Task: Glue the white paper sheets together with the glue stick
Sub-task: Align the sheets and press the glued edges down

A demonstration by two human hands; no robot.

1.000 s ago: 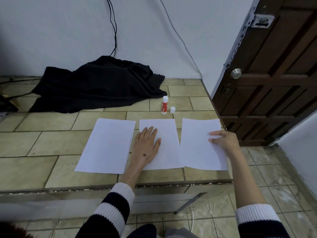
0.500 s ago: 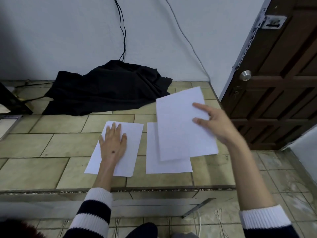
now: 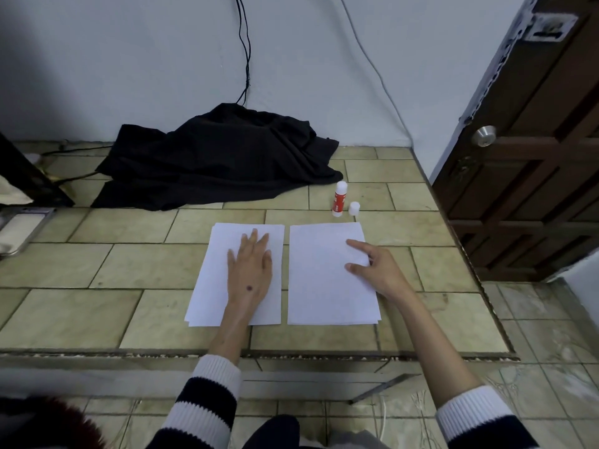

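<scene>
No legible text; glue stick (image 3: pixel 339 199) label print unreadable.

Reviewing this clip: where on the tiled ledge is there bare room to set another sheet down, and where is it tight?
Bare tiles lie left of the left paper stack, under the left hand, out to the tray. A narrower patch sits right of the right paper stack, toward the door. Tight: behind the stacks, by the glue stick, its cap and the black cloth.

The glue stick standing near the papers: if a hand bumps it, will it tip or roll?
The glue stick stands upright, tall and narrow, so it probably tips easily. Its round body would likely roll on the tiles. Its cap is off, so the exposed tip might smear.
</scene>
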